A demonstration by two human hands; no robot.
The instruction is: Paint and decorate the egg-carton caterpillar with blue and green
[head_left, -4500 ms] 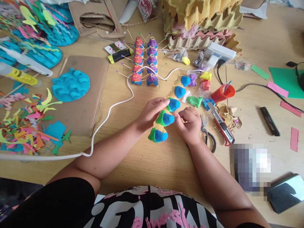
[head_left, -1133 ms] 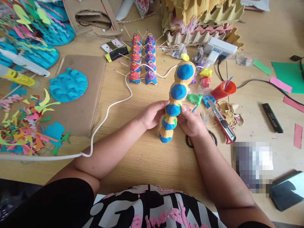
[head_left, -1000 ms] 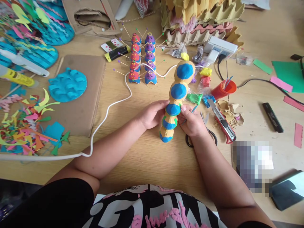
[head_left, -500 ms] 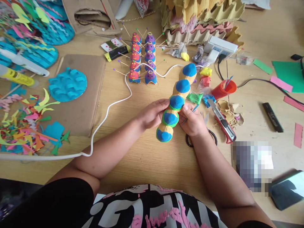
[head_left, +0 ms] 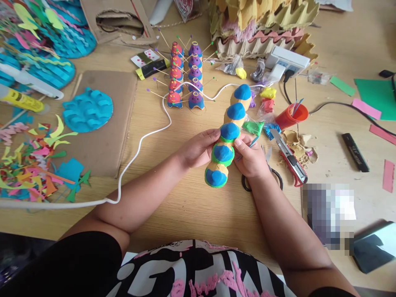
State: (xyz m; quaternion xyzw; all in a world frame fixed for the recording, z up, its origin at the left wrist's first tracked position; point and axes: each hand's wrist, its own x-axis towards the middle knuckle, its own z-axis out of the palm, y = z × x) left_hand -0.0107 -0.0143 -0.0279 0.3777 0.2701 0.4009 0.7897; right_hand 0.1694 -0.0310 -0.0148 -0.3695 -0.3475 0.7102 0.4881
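Between my two hands is a strip of egg carton cups point(head_left: 229, 133), each cup topped with blue clay. Green clay rims the cups nearest me; the farther ones show bare tan card. My left hand point(head_left: 200, 149) grips the strip's left side near the middle. On the opposite side my right hand point(head_left: 250, 154) pinches it with the thumb on top, and a thin blue stick point(head_left: 254, 141) pokes out by those fingers. Scissors point(head_left: 274, 171) lie partly hidden under my right wrist. Beyond the strip are bags of green clay point(head_left: 253, 127) and blue clay point(head_left: 272, 130).
A red cup point(head_left: 291, 116) and a box cutter point(head_left: 290, 159) lie to the right. Two decorated carton caterpillars point(head_left: 195, 74) stand ahead, pins sticking out. A white cord point(head_left: 140, 144) crosses the table and my left arm. Stacked egg trays point(head_left: 256, 47) are at the back.
The carton strip has tilted slightly in my hands: its far end has shifted left and a little down, its near end slightly right and down. Both hands keep their hold.
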